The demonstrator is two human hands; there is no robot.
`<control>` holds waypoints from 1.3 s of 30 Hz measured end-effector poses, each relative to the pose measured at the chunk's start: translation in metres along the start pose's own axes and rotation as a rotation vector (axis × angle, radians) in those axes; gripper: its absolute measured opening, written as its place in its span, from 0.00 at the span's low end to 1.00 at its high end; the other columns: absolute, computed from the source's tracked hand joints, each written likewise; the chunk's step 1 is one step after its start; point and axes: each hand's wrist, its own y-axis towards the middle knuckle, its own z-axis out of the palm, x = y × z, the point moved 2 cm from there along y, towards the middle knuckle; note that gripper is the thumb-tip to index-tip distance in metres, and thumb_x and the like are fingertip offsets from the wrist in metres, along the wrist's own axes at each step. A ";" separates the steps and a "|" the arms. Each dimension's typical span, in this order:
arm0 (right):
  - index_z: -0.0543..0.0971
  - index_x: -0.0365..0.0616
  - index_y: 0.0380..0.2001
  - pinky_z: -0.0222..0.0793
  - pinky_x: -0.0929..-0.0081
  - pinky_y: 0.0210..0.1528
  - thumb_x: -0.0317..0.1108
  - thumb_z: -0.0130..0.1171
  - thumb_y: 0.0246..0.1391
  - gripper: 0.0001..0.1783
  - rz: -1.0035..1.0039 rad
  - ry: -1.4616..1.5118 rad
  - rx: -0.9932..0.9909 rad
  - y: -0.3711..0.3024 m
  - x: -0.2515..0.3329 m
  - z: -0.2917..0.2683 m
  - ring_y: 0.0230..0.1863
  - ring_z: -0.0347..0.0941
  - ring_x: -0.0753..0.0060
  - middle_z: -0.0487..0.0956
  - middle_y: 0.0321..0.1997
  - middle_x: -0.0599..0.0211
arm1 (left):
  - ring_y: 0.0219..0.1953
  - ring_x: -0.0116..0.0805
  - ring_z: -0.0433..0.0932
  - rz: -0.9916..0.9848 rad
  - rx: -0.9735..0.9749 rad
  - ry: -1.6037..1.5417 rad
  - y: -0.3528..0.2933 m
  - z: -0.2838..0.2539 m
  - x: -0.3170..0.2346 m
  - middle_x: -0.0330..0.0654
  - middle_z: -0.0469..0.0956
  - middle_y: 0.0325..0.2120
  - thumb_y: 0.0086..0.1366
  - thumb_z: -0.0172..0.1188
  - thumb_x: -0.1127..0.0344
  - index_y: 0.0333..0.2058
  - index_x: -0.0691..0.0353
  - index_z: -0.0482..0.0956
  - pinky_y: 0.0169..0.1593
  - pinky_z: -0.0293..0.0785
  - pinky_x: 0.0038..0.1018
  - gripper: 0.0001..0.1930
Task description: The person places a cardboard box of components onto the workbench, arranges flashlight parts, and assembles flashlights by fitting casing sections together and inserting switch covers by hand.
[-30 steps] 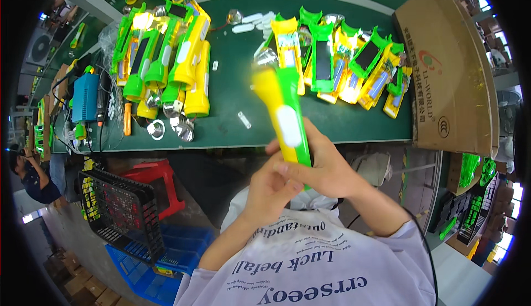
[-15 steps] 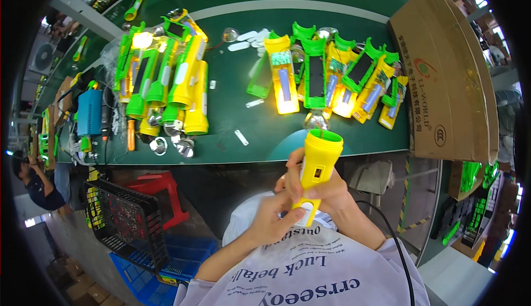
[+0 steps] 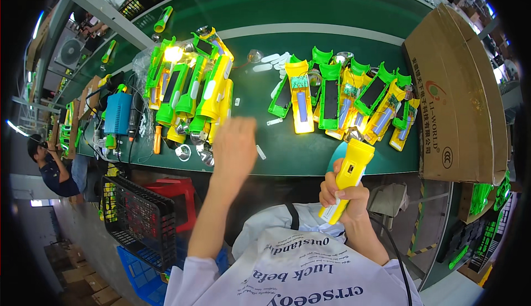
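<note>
My right hand [image 3: 358, 200] is wrapped round the lower part of a yellow flashlight body [image 3: 352, 165], which it holds tilted in front of my shirt, below the table's edge. A slot shows in the body's side, and a shiny reflector [image 3: 354, 134] is at its wide end. My left hand [image 3: 235, 145] is stretched over the table's front edge, right beside a pile of yellow and green flashlights [image 3: 210, 93]. Motion smears it and its fingers are hidden, so what it holds, if anything, does not show. Small white strips [image 3: 261, 152] lie close to it.
Opened flashlight halves [image 3: 330, 96] with circuit boards and batteries lie on the green table [image 3: 310, 162]. White oval pieces [image 3: 270, 58] are behind. A cardboard box [image 3: 451, 96] stands right; a blue device [image 3: 117, 112] left. Below are a black crate [image 3: 138, 212] and red stool [image 3: 180, 195].
My left hand has let go of the flashlight body and moved up and left to the table. My right hand has shifted right with the body. The whole view has turned slightly.
</note>
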 end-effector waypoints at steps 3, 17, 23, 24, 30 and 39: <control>0.65 0.48 0.41 0.61 0.68 0.21 0.21 0.58 0.31 0.28 0.000 -0.015 0.034 -0.003 0.001 0.002 0.15 0.61 0.69 0.64 0.18 0.66 | 0.43 0.42 0.74 0.129 -0.176 0.366 0.037 0.006 0.019 0.41 0.78 0.29 0.52 0.59 0.75 0.27 0.58 0.80 0.58 0.61 0.48 0.05; 0.64 0.47 0.40 0.60 0.67 0.21 0.21 0.56 0.30 0.28 0.101 -0.008 0.045 -0.014 -0.006 -0.008 0.15 0.61 0.68 0.63 0.17 0.65 | 0.42 0.48 0.74 0.148 0.014 0.179 0.031 0.052 0.027 0.46 0.72 0.31 0.46 0.62 0.78 0.31 0.63 0.77 0.55 0.65 0.42 0.11; 0.64 0.48 0.40 0.60 0.67 0.21 0.21 0.57 0.30 0.28 0.101 -0.067 0.023 -0.013 -0.010 -0.005 0.15 0.61 0.68 0.63 0.18 0.64 | 0.40 0.47 0.74 0.186 -0.041 0.004 0.017 0.052 0.022 0.48 0.75 0.33 0.49 0.58 0.80 0.33 0.66 0.79 0.47 0.71 0.37 0.10; 0.64 0.48 0.40 0.60 0.67 0.21 0.21 0.57 0.30 0.27 0.098 -0.075 0.014 -0.013 -0.010 -0.005 0.15 0.61 0.68 0.64 0.18 0.64 | 0.40 0.46 0.75 0.260 -0.052 -0.007 0.014 0.051 0.020 0.47 0.76 0.33 0.49 0.58 0.81 0.35 0.66 0.79 0.48 0.71 0.37 0.13; 0.64 0.48 0.40 0.60 0.68 0.21 0.21 0.58 0.30 0.27 0.106 -0.065 -0.020 -0.013 -0.014 -0.006 0.16 0.61 0.67 0.64 0.18 0.64 | 0.40 0.44 0.77 0.364 -0.105 -0.131 0.013 0.048 0.017 0.45 0.80 0.31 0.47 0.56 0.83 0.39 0.66 0.80 0.49 0.71 0.37 0.18; 0.65 0.48 0.40 0.62 0.67 0.22 0.22 0.58 0.31 0.27 0.084 -0.094 -0.044 -0.013 -0.015 -0.007 0.16 0.62 0.68 0.65 0.18 0.65 | 0.40 0.47 0.77 0.220 0.068 -0.341 0.010 0.043 0.029 0.45 0.81 0.34 0.50 0.58 0.83 0.35 0.65 0.80 0.46 0.73 0.38 0.13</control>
